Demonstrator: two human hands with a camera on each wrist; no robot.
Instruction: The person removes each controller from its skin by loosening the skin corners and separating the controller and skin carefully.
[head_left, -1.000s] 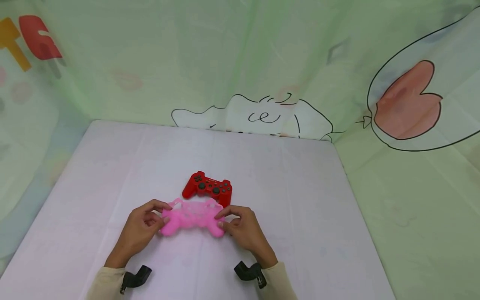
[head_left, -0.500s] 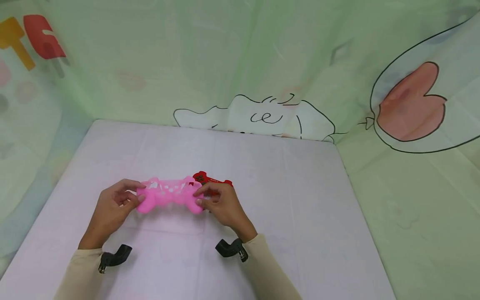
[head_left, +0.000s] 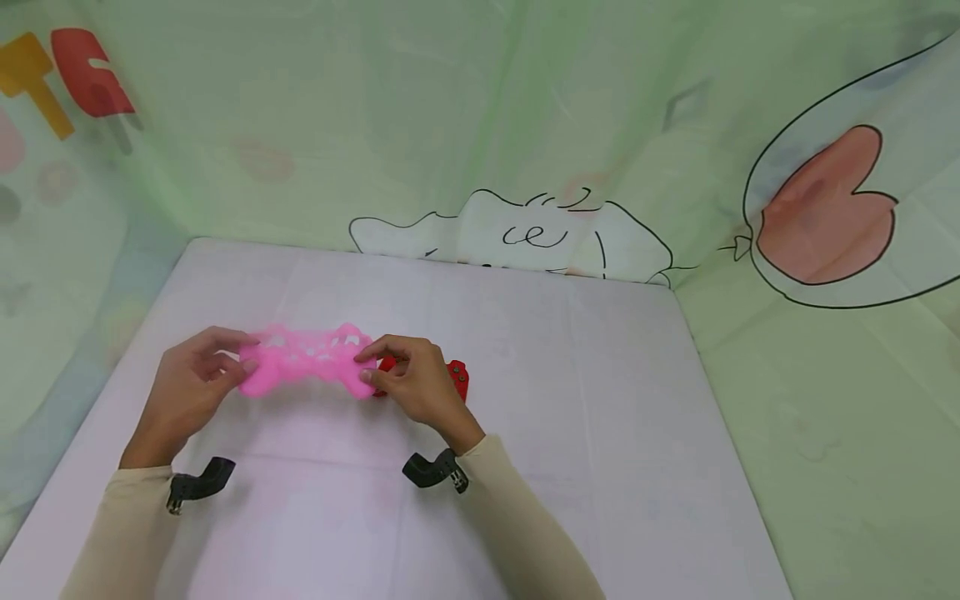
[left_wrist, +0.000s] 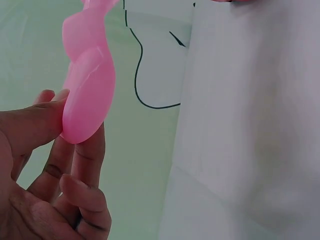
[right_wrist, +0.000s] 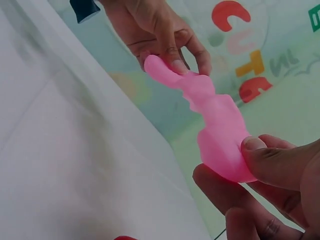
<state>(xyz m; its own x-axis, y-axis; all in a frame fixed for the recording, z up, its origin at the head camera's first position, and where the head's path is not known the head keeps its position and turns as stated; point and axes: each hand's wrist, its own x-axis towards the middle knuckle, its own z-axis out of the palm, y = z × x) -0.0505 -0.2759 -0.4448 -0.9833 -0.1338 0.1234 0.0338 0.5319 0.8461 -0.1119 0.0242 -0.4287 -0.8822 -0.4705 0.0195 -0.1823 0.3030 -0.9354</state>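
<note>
A pink silicone controller cover (head_left: 307, 358) with cut-out holes is held up above the white table, stretched level between both hands. My left hand (head_left: 191, 383) pinches its left grip end between thumb and fingers; the left wrist view shows that rounded pink end (left_wrist: 90, 100) up close. On the other side my right hand (head_left: 412, 379) pinches the right grip end, the thumb pressing on the pink surface (right_wrist: 222, 150) in the right wrist view. Behind the right hand lies a red game controller (head_left: 459, 377) on the table, mostly covered by that hand in the head view.
The white-covered table (head_left: 570, 433) reaches back to a green printed curtain (head_left: 420, 100) with cartoon drawings. More curtain hangs along the left and right sides. A black wrist-camera mount (head_left: 202, 482) sits on each sleeve.
Both hands have carried the pink controller cover leftward and away from the body, raising it off the table. The red controller has stayed in place and is now partly behind the right hand.
</note>
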